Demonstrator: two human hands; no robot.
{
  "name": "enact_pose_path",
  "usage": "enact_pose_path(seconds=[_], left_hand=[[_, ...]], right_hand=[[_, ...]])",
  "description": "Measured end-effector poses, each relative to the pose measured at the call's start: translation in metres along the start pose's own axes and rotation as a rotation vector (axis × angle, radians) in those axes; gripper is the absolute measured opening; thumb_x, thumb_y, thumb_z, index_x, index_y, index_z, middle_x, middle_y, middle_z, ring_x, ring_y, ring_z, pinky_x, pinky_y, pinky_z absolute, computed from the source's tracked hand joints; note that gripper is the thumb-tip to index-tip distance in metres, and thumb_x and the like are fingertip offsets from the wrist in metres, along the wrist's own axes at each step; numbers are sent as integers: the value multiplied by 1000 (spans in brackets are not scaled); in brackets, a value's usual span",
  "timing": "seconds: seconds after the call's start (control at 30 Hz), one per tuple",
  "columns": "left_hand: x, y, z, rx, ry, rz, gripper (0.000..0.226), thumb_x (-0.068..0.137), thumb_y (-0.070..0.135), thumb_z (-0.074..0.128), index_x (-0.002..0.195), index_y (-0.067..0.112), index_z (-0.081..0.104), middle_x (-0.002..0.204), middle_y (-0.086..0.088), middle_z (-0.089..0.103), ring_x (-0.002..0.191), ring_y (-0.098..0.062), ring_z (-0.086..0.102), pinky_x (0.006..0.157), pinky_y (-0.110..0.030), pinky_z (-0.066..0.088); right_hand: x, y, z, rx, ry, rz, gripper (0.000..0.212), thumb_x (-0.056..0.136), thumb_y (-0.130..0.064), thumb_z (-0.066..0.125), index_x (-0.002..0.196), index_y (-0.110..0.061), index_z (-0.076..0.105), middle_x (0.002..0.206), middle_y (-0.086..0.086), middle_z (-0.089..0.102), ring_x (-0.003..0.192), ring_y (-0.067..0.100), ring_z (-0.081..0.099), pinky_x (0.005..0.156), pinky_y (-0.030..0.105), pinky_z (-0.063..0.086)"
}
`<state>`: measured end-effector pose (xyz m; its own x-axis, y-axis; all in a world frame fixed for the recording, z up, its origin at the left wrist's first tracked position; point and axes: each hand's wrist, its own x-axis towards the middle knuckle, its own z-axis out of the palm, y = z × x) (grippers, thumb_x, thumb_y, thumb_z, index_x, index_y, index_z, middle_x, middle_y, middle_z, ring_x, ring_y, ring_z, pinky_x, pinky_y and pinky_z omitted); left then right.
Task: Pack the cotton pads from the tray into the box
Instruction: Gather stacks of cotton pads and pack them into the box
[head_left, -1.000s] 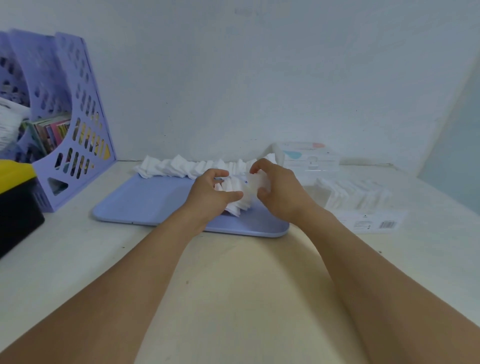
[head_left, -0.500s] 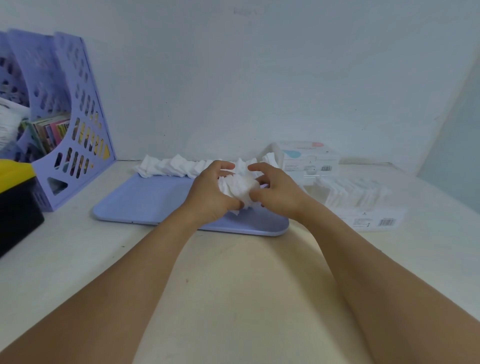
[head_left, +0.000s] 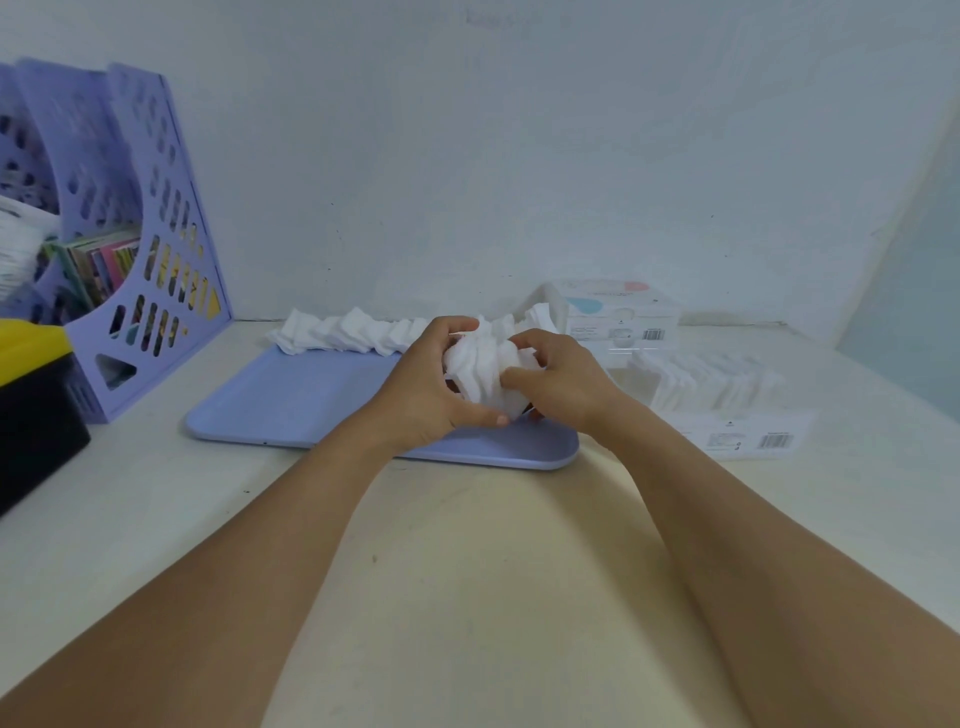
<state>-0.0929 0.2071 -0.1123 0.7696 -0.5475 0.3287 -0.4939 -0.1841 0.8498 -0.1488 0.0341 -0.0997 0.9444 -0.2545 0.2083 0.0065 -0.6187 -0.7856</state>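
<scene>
Both hands squeeze a bunch of cotton pads (head_left: 485, 371) over the tray (head_left: 291, 400).

The left hand (head_left: 431, 389) and right hand (head_left: 563, 382) curl tightly round the bunch from either side, above the tray's right end. A row of loose pads (head_left: 353, 335) lines the tray's far edge. Right of the tray sits the open box (head_left: 727, 410), pads inside; behind it, a closed carton (head_left: 618, 317). Left of the tray stands a purple file holder (head_left: 150, 249).

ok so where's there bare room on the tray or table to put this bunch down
Bare tray left of the left hand, in front of the row of pads. Bare table between the forearms. Crowded: the right hand side, by the open box, and the purple file rack corner.
</scene>
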Motion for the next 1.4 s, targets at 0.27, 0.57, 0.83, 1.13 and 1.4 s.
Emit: enact_pose_path(seconds=[0.27, 0.57, 0.83, 1.13, 1.4], left_hand=[[3, -4, 1, 68, 84, -1, 85, 64, 18, 95, 134, 26, 48, 124, 8, 55, 106, -6, 59, 87, -20, 52], [-1, -1, 3, 175, 78, 6, 75, 74, 12, 87, 136, 23, 46, 121, 5, 57, 103, -10, 60, 81, -15, 47], [-2, 3, 4, 193, 36, 40, 86, 61, 13, 94, 133, 24, 49, 116, 8, 62, 98, -4, 61, 74, -7, 47], [-2, 4, 0, 262, -49, 41, 63, 90, -3, 56, 145, 25, 40, 133, 2, 54, 110, -13, 58, 80, -13, 48], [-4, 6, -2, 365, 54, -32, 66, 94, -1, 49, 152, 21, 28, 125, 1, 48, 100, -13, 51, 74, -20, 40]], right_hand=[[-1, 1, 8, -54, 52, -55, 46, 84, -15, 66, 129, -22, 61, 105, -1, 66, 81, 15, 61, 66, 24, 47], [-7, -8, 5, -347, 68, -209, 40, 85, -14, 60, 122, -29, 58, 107, -1, 55, 84, 22, 57, 72, 34, 47], [-12, -13, 1, -390, -54, -233, 30, 92, -22, 56, 121, -26, 62, 107, 0, 56, 90, 21, 54, 75, 35, 44], [-17, -18, -2, -254, -133, -193, 26, 91, -52, 65, 90, -27, 60, 76, -10, 59, 67, 5, 55, 57, 21, 34], [-9, -8, 2, -340, 30, -214, 18, 90, -27, 61, 86, -10, 60, 72, 0, 56, 65, 20, 50, 58, 34, 37]])
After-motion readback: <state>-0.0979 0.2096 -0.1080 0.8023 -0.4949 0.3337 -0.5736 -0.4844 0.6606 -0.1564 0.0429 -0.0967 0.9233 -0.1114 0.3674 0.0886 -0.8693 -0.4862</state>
